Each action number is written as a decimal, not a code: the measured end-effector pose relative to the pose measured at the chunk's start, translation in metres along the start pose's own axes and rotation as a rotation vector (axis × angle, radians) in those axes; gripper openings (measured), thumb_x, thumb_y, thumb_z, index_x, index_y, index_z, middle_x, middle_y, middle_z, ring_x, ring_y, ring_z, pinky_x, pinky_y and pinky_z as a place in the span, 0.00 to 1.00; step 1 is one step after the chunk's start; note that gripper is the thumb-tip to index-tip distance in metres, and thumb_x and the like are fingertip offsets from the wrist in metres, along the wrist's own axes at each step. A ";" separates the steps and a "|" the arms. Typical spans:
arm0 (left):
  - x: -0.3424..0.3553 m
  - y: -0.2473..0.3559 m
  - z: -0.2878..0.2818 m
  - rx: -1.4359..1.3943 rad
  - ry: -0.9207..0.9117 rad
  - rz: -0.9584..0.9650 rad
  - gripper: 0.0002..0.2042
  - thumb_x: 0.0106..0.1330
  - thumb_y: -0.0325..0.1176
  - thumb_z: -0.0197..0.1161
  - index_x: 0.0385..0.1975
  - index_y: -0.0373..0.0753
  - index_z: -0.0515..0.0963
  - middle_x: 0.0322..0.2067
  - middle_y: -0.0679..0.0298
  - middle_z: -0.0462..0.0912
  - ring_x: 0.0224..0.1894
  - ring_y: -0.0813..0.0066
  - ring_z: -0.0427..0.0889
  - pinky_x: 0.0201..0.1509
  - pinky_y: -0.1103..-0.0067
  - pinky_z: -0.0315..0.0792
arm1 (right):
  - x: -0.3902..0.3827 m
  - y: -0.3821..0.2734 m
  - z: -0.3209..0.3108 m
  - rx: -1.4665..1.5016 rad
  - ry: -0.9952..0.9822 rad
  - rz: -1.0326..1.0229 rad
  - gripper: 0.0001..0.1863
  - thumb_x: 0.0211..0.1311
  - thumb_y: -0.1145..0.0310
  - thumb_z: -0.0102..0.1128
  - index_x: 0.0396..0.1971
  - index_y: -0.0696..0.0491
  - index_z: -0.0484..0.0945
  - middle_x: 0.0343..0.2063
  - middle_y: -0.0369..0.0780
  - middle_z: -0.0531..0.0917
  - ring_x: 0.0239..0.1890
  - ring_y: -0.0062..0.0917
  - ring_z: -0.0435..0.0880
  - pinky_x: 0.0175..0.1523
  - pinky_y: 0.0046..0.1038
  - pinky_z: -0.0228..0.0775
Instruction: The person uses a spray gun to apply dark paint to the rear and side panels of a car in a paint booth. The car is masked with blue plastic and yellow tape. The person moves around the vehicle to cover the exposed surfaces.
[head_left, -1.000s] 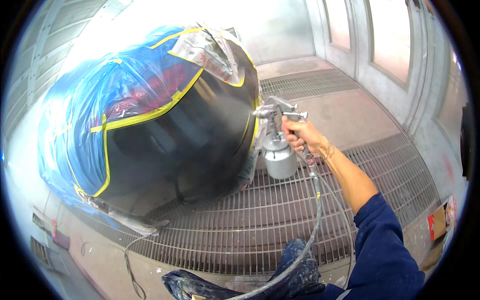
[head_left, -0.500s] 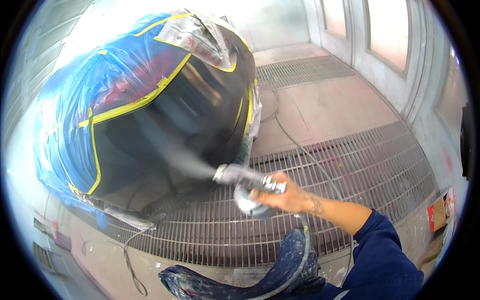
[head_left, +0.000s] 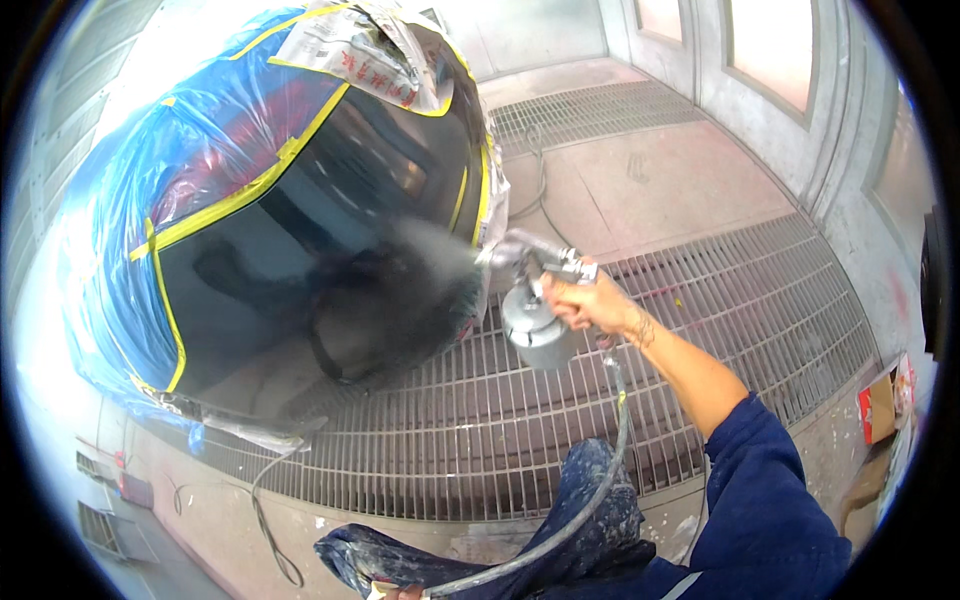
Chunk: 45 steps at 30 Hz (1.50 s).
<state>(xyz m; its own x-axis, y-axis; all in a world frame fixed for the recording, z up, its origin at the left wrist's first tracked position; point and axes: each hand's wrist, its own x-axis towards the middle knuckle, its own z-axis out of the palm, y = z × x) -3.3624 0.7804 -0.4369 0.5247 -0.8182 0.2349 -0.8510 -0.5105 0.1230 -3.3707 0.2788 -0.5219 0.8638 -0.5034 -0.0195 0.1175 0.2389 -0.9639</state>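
Note:
My right hand point(head_left: 588, 302) is wrapped around a spray gun point(head_left: 515, 255) with a grey paint cup point(head_left: 540, 330) hanging under it. Pale mist leaves its nozzle toward the glossy dark car panel point(head_left: 270, 290), and the nozzle stays a little apart from the surface. From the gun's handle a grey air hose point(head_left: 612, 455) curves down past my knee. At the lower edge only a few fingers of my left hand point(head_left: 405, 593) show, closed around the hose. Yellow masking tape point(head_left: 250, 190) borders the panel, with blue plastic film point(head_left: 110, 230) and printed paper point(head_left: 345, 50) beyond it.
Metal floor grating point(head_left: 740, 310) runs beneath the car and my legs. A loose cable point(head_left: 265, 520) lies at lower left, and another hose point(head_left: 540, 180) behind the car. Booth walls with a window point(head_left: 770, 50) stand right, above a red-and-brown box point(head_left: 880, 408).
My right hand has moved the spray gun up and to the right, its mist now meeting the panel farther right. Fingers of my left hand have come into view at the lower edge.

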 end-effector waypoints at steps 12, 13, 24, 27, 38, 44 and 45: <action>-0.015 -0.016 -0.017 0.062 -0.072 -0.165 0.07 0.57 0.30 0.60 0.34 0.38 0.79 0.26 0.52 0.78 0.28 0.47 0.77 0.31 0.60 0.72 | -0.056 0.039 0.060 -0.227 0.084 -0.283 0.19 0.69 0.53 0.59 0.47 0.54 0.80 0.28 0.36 0.84 0.29 0.20 0.82 0.35 0.23 0.75; -0.015 -0.015 -0.018 0.060 -0.081 -0.159 0.07 0.57 0.30 0.60 0.34 0.38 0.79 0.26 0.52 0.78 0.28 0.47 0.77 0.31 0.60 0.72 | -0.063 0.039 0.068 -0.302 -0.007 -0.251 0.21 0.68 0.53 0.59 0.51 0.54 0.79 0.31 0.37 0.85 0.33 0.22 0.84 0.39 0.25 0.77; 0.007 0.005 -0.001 -0.007 -0.151 -0.046 0.06 0.55 0.28 0.61 0.32 0.38 0.78 0.26 0.53 0.77 0.26 0.50 0.77 0.29 0.62 0.72 | -0.023 0.069 0.023 -0.089 -0.272 -0.014 0.24 0.60 0.45 0.67 0.32 0.55 0.80 0.20 0.31 0.77 0.20 0.14 0.72 0.25 0.20 0.62; 0.018 0.016 0.007 0.010 -0.170 -0.069 0.05 0.55 0.28 0.62 0.31 0.39 0.78 0.25 0.54 0.77 0.26 0.51 0.77 0.28 0.63 0.72 | 0.004 0.068 -0.020 0.010 -0.053 0.061 0.19 0.62 0.52 0.67 0.35 0.55 0.75 0.14 0.28 0.70 0.12 0.10 0.64 0.15 0.16 0.54; 0.024 0.020 0.014 0.072 -0.085 -0.169 0.03 0.57 0.29 0.63 0.27 0.41 0.76 0.24 0.56 0.76 0.24 0.53 0.76 0.26 0.63 0.71 | 0.012 0.079 -0.022 0.034 0.336 -0.229 0.15 0.70 0.57 0.57 0.29 0.52 0.77 0.17 0.30 0.74 0.15 0.09 0.65 0.17 0.15 0.51; 0.013 0.005 0.013 0.141 -0.120 -0.203 0.05 0.57 0.28 0.62 0.33 0.42 0.79 0.24 0.56 0.76 0.24 0.53 0.77 0.26 0.64 0.71 | -0.030 0.130 0.045 -0.308 0.153 -0.295 0.17 0.67 0.54 0.60 0.40 0.55 0.80 0.23 0.35 0.81 0.23 0.16 0.80 0.28 0.23 0.75; 0.010 0.004 0.014 0.145 -0.124 -0.199 0.06 0.57 0.28 0.62 0.34 0.42 0.80 0.24 0.56 0.77 0.24 0.53 0.77 0.26 0.64 0.72 | -0.039 0.134 0.055 -0.354 0.047 -0.249 0.18 0.66 0.53 0.60 0.41 0.54 0.80 0.23 0.36 0.81 0.23 0.17 0.80 0.27 0.24 0.75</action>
<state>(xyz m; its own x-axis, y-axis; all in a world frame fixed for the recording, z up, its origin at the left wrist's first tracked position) -3.3599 0.7662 -0.4475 0.6876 -0.7193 0.0991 -0.7237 -0.6900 0.0131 -3.3621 0.3765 -0.6356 0.8060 -0.5492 0.2210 0.1373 -0.1898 -0.9722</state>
